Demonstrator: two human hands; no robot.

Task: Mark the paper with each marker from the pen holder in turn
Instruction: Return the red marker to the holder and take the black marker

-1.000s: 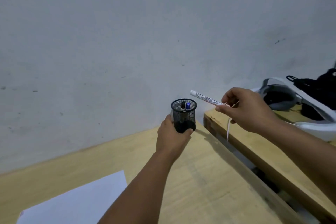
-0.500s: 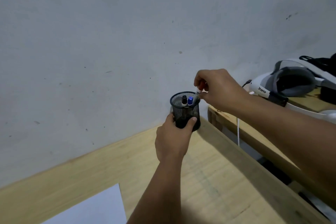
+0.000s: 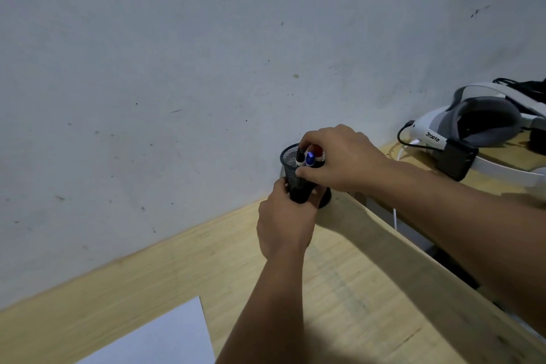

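Observation:
A black mesh pen holder (image 3: 291, 179) stands at the back of the wooden table (image 3: 354, 289), against the wall. My left hand (image 3: 285, 224) grips its lower part from the front. Three markers stand in it: black-capped (image 3: 300, 156), blue-capped (image 3: 309, 158) and red-capped (image 3: 318, 151). My right hand (image 3: 339, 158) is curled over the holder's mouth, fingers closed on the red-capped marker's top and thumb on the front rim. A corner of the white paper (image 3: 165, 337) lies at the lower left.
A white and grey headset (image 3: 472, 127) with a black cable lies on a second wooden table (image 3: 496, 183) to the right. A gap with a hanging white cable (image 3: 394, 216) separates the two tables. The grey wall rises directly behind the holder.
My right hand has brought the marker from the right and lowered it into the holder, where its red cap now shows. My left hand has stayed on the holder.

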